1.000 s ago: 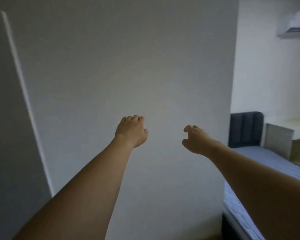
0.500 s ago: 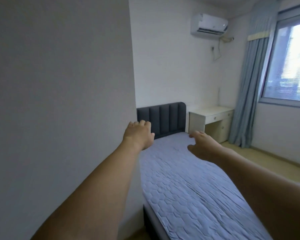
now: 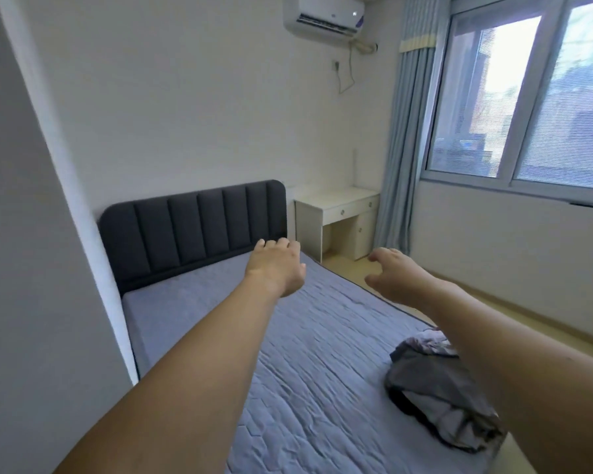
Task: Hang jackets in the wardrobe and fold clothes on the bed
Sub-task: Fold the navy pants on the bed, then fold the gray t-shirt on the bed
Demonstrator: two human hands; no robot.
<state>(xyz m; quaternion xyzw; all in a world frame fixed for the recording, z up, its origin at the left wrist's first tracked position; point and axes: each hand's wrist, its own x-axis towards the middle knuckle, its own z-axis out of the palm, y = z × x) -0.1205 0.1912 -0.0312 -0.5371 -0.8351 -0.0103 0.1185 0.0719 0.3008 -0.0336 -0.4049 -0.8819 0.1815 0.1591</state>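
Hands numbered two: the left hand (image 3: pixel 276 268) and right hand (image 3: pixel 392 275) hung loose-fingered and empty over one bed (image 3: pixel 322 354). One clothes heap (image 3: pixel 439 388) lay rumpled, grey and dark, at the bed's right edge, partly hidden behind the right forearm. Beyond stood one headboard (image 3: pixel 192 230), one desk (image 3: pixel 339 220), one curtain (image 3: pixel 404 138).

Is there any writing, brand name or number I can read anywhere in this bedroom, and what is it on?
No text can be read here.
Air conditioner: a small dark mark at the top of its front and a purple sticker at its right end, both too small and blurred to read.
Clothes on the bed: no print or label shows.
Desk, curtain, headboard: plain, no writing.
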